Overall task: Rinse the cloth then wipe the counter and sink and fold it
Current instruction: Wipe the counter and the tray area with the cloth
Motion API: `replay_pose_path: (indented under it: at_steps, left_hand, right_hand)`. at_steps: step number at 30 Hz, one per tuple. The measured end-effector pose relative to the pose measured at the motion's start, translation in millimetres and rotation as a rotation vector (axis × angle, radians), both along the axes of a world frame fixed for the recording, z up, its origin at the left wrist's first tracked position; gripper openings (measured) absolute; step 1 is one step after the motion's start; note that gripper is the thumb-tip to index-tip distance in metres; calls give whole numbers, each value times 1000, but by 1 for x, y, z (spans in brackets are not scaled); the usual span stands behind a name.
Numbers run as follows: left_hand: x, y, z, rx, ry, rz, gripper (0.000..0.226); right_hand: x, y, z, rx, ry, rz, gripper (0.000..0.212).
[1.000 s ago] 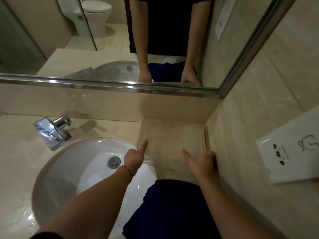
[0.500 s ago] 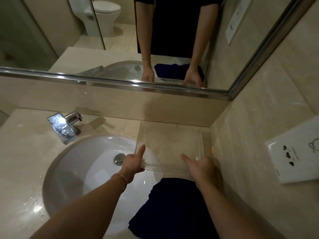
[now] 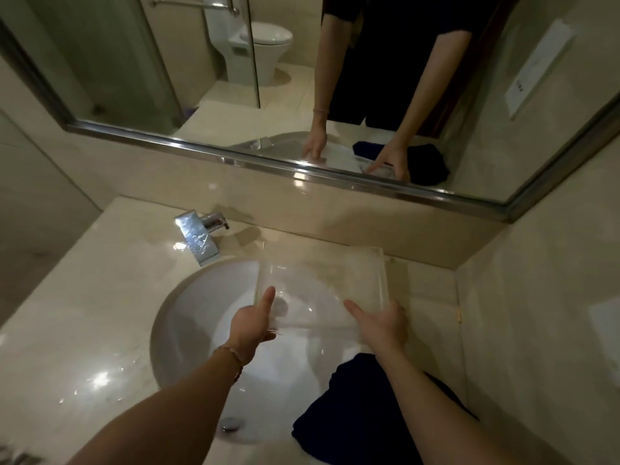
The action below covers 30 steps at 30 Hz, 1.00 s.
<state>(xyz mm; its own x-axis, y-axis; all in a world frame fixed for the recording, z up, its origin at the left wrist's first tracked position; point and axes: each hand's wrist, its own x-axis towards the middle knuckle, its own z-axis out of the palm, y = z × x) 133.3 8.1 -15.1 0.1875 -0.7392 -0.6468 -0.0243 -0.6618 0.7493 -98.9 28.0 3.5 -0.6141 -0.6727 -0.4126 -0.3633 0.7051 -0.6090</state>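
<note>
Both hands held a clear plastic tray (image 3: 322,286) over the sink (image 3: 201,313). Left hand (image 3: 250,325) gripped the tray's near left corner, thumb up along the left edge, fingers curled underneath. Right hand (image 3: 380,322) gripped the near right corner, thumb lying on top of the tray, fingers wrapped under the right edge. Tray hung between the two hands, its left half above the basin, its right half above the table (image 3: 110,297).

Dark blue cloth (image 3: 355,414) lay bunched just below and behind the right hand, under the right forearm, partly on the table and partly over the sink's near right rim. Neither hand touched it.

Tap (image 3: 198,236) stood well beyond the left hand, at the back of the basin. Overflow fitting (image 3: 231,423) sat under the left forearm. Mirror (image 3: 302,78) ran along the wall beyond both hands, with a wall socket plate (image 3: 607,327) to the right of the right hand
</note>
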Motion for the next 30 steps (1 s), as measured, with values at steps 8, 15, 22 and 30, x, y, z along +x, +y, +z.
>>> replay_pose_path:
  at_steps: [8, 15, 22, 30]
  left_hand:
    - [80, 18, 6, -10, -82, 109, 59]
    - [157, 31, 18, 2, -113, 226, 58]
    - [224, 47, 18, 5, -105, 324, 68]
    - [300, 71, 10, 48, -91, 459, 72]
  right_hand:
    - [80, -2, 3, -36, 23, 139, 103]
    - [158, -7, 13, -51, 14, 226, 95]
    - [227, -13, 21, -51, 16, 329, 89]
    - [306, -19, 22, 16, 19, 475, 85]
